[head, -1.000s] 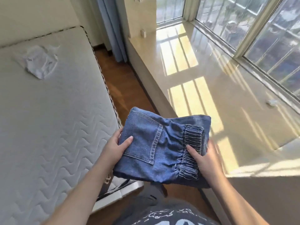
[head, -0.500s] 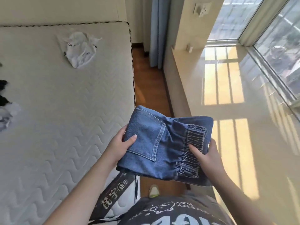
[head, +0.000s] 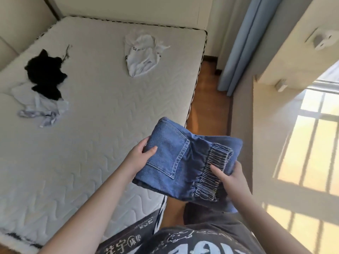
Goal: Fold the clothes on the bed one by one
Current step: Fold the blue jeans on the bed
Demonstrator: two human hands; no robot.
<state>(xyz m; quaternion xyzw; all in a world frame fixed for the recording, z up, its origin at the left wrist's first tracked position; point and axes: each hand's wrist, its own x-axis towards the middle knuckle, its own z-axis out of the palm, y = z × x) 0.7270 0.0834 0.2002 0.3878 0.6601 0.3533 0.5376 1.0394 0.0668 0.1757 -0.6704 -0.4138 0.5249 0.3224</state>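
Up close, the left hand (head: 140,153) grips the left edge of the folded denim garment (head: 185,160), thumb on top over the patch pocket, fingers curled underneath. The right hand (head: 230,177) pinches the right side, its thumb pressed on the gathered elastic waistband and its fingers wrapped under the cloth. Held between both hands, the denim sits in the air, clear of the bed (head: 95,136), just past the bed's right edge near its near right corner and above the wooden floor (head: 203,107).

On the mattress, a crumpled white garment (head: 143,55) lies toward the far right corner. A black garment (head: 45,74) sits near the far left edge, touching and partly overlapping a pale light-blue garment (head: 40,107) bunched on its near side. These three lie loose and unfolded, well apart from the denim.

Beyond the floor strip, a blue curtain (head: 238,44) hangs beside a sunlit window ledge (head: 293,143).
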